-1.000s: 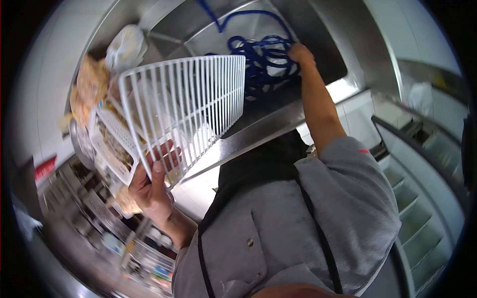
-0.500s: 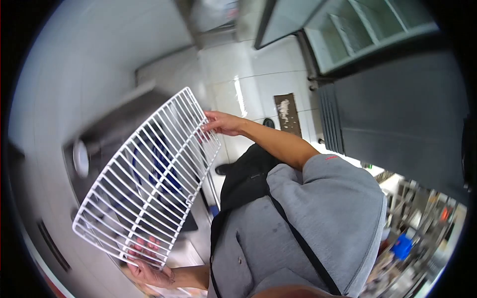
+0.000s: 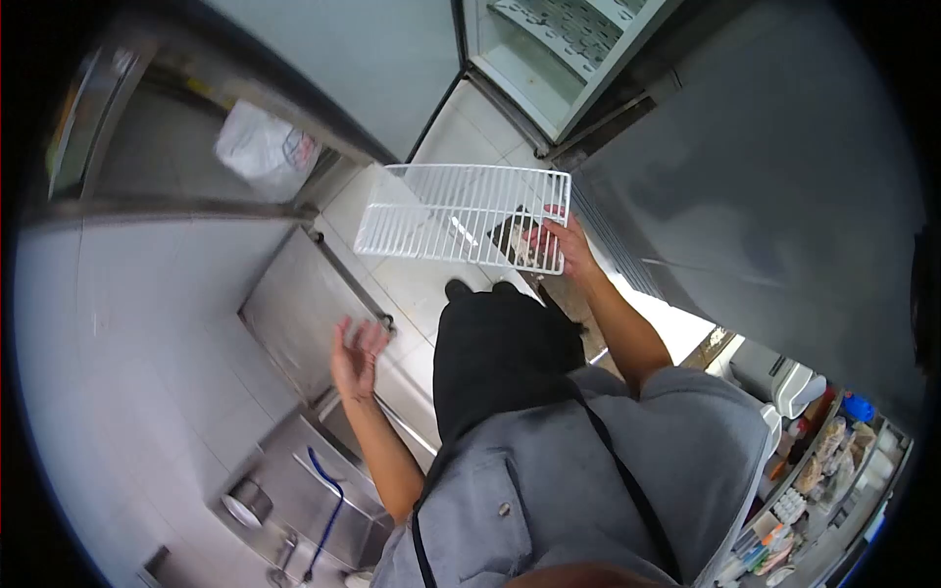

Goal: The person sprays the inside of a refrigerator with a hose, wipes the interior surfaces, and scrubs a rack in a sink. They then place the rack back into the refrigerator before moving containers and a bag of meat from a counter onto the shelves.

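A white wire shelf rack (image 3: 461,208) is held out in front of my body, level with the open cabinet. My right hand (image 3: 571,250) grips its right end, fingers wrapped over the wires. The rack's left end hangs free in the air. Off to the lower left, my left hand (image 3: 360,361) is raised with fingers apart, slightly blurred, and touches nothing.
An open cabinet (image 3: 534,83) with perforated shelves stands at the top, its grey door (image 3: 755,206) on the right. A white bag (image 3: 265,149) sits on a shelf at upper left. A steel sink (image 3: 333,500) with a blue hose (image 3: 330,514) is lower left. A dirty mat (image 3: 524,240) lies on the floor.
My left hand has let go of the rack. My right hand has carried it away from the sink side toward the cabinet, and my view has turned right.
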A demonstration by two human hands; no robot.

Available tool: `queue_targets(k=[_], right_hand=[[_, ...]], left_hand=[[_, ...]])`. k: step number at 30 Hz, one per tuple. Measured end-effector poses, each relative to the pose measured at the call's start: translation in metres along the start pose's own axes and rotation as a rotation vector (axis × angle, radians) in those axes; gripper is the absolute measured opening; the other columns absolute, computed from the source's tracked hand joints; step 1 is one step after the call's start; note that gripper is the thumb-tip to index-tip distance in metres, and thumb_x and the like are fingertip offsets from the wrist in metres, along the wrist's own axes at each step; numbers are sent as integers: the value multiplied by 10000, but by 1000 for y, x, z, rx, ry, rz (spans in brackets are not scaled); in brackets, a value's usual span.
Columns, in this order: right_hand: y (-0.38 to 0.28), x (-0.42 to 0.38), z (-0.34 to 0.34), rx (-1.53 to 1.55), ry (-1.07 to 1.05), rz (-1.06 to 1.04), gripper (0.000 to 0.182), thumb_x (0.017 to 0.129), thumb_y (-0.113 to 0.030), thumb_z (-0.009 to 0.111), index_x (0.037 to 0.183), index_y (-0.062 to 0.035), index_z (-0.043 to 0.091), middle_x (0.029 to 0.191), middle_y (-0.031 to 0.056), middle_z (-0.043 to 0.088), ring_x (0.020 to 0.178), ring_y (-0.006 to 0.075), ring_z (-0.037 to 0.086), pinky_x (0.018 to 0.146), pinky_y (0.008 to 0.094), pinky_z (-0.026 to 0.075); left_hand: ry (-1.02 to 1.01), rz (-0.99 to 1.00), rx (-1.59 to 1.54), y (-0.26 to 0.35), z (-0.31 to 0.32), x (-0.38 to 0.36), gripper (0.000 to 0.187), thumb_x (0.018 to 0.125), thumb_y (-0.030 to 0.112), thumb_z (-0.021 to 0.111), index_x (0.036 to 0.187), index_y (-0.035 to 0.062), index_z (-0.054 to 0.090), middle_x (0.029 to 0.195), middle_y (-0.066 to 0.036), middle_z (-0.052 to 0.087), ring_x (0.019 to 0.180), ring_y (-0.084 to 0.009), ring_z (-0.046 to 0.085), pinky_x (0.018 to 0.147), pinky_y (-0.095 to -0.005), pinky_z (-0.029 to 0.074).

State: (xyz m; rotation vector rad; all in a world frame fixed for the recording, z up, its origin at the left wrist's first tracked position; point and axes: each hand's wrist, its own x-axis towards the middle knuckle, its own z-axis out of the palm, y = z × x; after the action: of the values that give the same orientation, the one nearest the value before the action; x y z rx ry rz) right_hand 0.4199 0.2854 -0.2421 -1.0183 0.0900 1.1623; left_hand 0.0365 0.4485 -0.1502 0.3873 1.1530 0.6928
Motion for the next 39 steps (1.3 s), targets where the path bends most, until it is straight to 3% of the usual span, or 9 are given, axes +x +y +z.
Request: queue_targets(k=[7, 13, 17, 24, 29, 31, 32, 37, 39], right_hand=[[3, 232, 13, 195, 297, -581, 266, 888, -6, 484, 1095, -118, 358, 945, 146, 565, 697, 256, 629, 548, 372, 523], [-20, 375, 4, 407, 534, -595, 217, 906, -19, 449, 1068, -134, 360, 816, 147, 573, 686, 243, 624, 566, 353, 518], [-35, 454, -48, 327, 525, -778, 324, 903, -18, 458, 1167, -149, 325, 893, 146, 564, 734, 250, 625, 606, 371, 523], [-105, 493, -80, 132, 666, -649, 430, 874, -6, 499, 1241, -79, 287, 920, 134, 573, 663, 244, 607, 569, 342, 496], [-126, 498, -142, -70, 659, -545, 174, 862, -48, 534, 1016, 34, 528, 778, 144, 646, 661, 222, 638, 590, 307, 516], [-126, 492, -142, -71, 686, -556, 162, 861, -62, 540, 993, 32, 542, 787, 155, 651, 644, 211, 636, 572, 303, 510], [-124, 489, -140, -78, 707, -572, 154, 860, -76, 546, 970, 30, 557, 796, 165, 655, 627, 200, 635, 554, 299, 503], [-116, 476, -116, -9, 767, -692, 127, 859, -64, 540, 946, 24, 571, 803, 163, 657, 562, 186, 607, 498, 291, 487], [-116, 472, -118, -35, 679, -725, 139, 852, -52, 549, 966, 26, 568, 794, 153, 654, 544, 195, 599, 498, 293, 490]], left_hand=[[251, -480, 538, -87, -27, 139, 571, 859, 421, 541, 1266, 50, 388, 1154, -189, 488, 931, -315, 584, 724, -434, 502], [120, -611, 1251, -72, -15, 213, 397, 900, 358, 521, 1147, 47, 532, 906, -90, 604, 774, -170, 610, 584, -329, 457], [139, -653, 1100, -53, 24, 256, 402, 906, 360, 518, 1144, 36, 533, 936, -99, 619, 767, -166, 618, 605, -294, 460], [122, -704, 1046, -35, 42, 295, 387, 918, 355, 504, 1127, 30, 522, 940, -123, 627, 779, -181, 622, 644, -300, 484], [43, -730, 1202, -30, 41, 300, 377, 918, 344, 502, 1107, 22, 555, 894, -102, 645, 774, -168, 617, 661, -295, 484], [-137, -578, 1399, -29, 32, 296, 374, 914, 336, 507, 1079, 11, 592, 871, -89, 653, 776, -155, 612, 685, -281, 477], [6, -649, 1272, -31, 30, 293, 369, 912, 328, 513, 1052, 2, 616, 884, -93, 657, 782, -148, 611, 716, -269, 465], [-3, -661, 1288, -23, 30, 291, 367, 911, 314, 516, 1054, -10, 611, 911, -103, 656, 838, -155, 609, 764, -271, 455], [-255, -489, 1480, -21, 26, 288, 357, 917, 302, 505, 1050, -12, 611, 936, -104, 653, 851, -160, 605, 768, -270, 456]])
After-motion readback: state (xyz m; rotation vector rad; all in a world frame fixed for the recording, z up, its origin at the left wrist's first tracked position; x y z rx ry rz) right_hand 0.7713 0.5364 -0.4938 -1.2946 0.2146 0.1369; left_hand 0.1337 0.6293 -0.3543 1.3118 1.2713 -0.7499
